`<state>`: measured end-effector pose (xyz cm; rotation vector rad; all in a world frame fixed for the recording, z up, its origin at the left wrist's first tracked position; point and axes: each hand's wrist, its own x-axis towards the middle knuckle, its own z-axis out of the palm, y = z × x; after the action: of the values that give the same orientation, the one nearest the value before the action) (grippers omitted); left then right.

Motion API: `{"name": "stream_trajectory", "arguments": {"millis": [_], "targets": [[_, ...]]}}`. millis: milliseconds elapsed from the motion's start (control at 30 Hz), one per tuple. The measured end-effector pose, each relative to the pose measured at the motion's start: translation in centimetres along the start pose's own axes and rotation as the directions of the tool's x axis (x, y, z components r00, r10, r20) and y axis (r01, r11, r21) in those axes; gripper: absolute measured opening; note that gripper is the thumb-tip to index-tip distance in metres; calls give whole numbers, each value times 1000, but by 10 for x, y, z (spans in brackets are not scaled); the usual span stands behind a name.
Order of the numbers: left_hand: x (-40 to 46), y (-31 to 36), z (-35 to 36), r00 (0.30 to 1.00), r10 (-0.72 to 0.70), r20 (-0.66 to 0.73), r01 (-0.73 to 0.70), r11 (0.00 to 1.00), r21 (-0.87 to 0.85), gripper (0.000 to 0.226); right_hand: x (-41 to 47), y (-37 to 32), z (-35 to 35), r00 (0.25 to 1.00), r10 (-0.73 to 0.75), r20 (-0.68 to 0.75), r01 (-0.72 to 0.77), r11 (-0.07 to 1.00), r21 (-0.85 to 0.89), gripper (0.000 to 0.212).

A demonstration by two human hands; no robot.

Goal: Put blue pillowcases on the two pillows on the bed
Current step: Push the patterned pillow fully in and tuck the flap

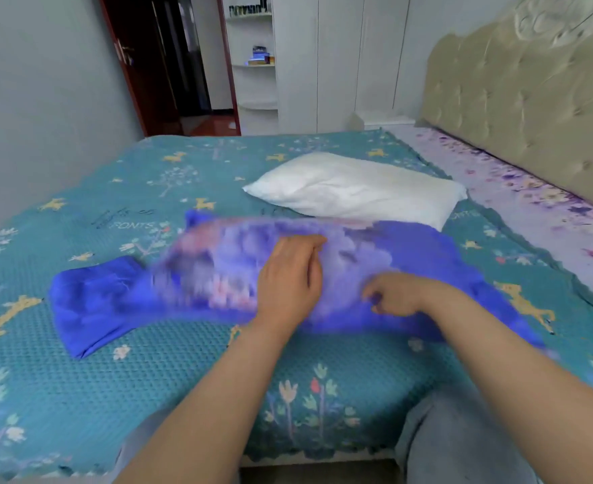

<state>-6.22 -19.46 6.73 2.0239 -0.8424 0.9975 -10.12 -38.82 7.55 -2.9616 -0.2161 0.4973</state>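
Note:
A pillow partly inside a blue pillowcase (424,253) lies across the bed in front of me; its patterned middle is motion-blurred. My left hand (290,277) lies on top of it near the middle, fingers curled into the fabric. My right hand (394,295) pinches the blue cloth just to the right. A second blue pillowcase (89,302) lies crumpled at the left. A bare white pillow (354,188) rests behind, toward the headboard.
The bed is covered with a teal patterned spread (183,372). A beige tufted headboard (518,110) stands at the right. A white wardrobe (337,61) and shelves stand behind the bed, with an open doorway (169,61) at the back left. My grey-trousered knee (459,441) is bottom right.

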Motion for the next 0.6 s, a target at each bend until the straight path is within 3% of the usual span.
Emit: {"name": "stream_trajectory", "arguments": {"millis": [33, 67, 100, 133, 167, 200, 234, 267, 300, 334, 367, 400, 500, 601], "targets": [[0, -4, 2, 999, 35, 8, -35, 998, 56, 24, -2, -2, 3, 986, 26, 164, -37, 997, 66, 27], [0, -11, 5, 998, 48, 44, -52, 993, 104, 26, -3, -6, 0, 978, 32, 206, -68, 983, 170, 30], [2, -18, 9, 995, 37, 90, -49, 989, 140, 29, -3, -11, -6, 996, 39, 78, -58, 965, 254, 28], [4, -24, 14, 990, 2, 143, -25, 987, 161, 34, 1, -17, -16, 980, 76, -185, -21, 960, 279, 25], [8, -29, 20, 979, -50, 198, 14, 984, 178, 41, 8, -24, -26, 857, 130, -499, 23, 957, 289, 24], [13, -32, 26, 959, -107, 264, 54, 978, 200, 50, 16, -35, -34, 692, 171, -702, 96, 941, 324, 28], [18, -33, 33, 925, -160, 344, 77, 968, 241, 58, 26, -46, -39, 596, 192, -780, 185, 912, 366, 32], [20, -36, 39, 871, -222, 437, 85, 947, 311, 62, 39, -52, -40, 619, 178, -765, 206, 903, 377, 37], [20, -42, 43, 804, -288, 520, 74, 916, 395, 61, 52, -54, -33, 718, 150, -680, 132, 930, 344, 43], [19, -54, 45, 744, -349, 570, 59, 884, 464, 57, 64, -51, -20, 820, 165, -548, -11, 962, 272, 50], [16, -70, 42, 692, -419, 588, 69, 849, 524, 55, 73, -39, -1, 872, 240, -426, -166, 965, 205, 57], [13, -90, 31, 673, -485, 557, 102, 808, 580, 56, 76, -23, 13, 859, 327, -395, -279, 944, 175, 64], [-9, -151, -16, 652, -652, 387, 275, 680, 680, 65, 64, 24, 31, 704, 540, -461, -463, 841, 278, 73], [-37, -176, -52, 513, -833, 209, 541, 503, 674, 78, 48, 51, 33, 584, 732, -350, -551, 675, 490, 82]]}}
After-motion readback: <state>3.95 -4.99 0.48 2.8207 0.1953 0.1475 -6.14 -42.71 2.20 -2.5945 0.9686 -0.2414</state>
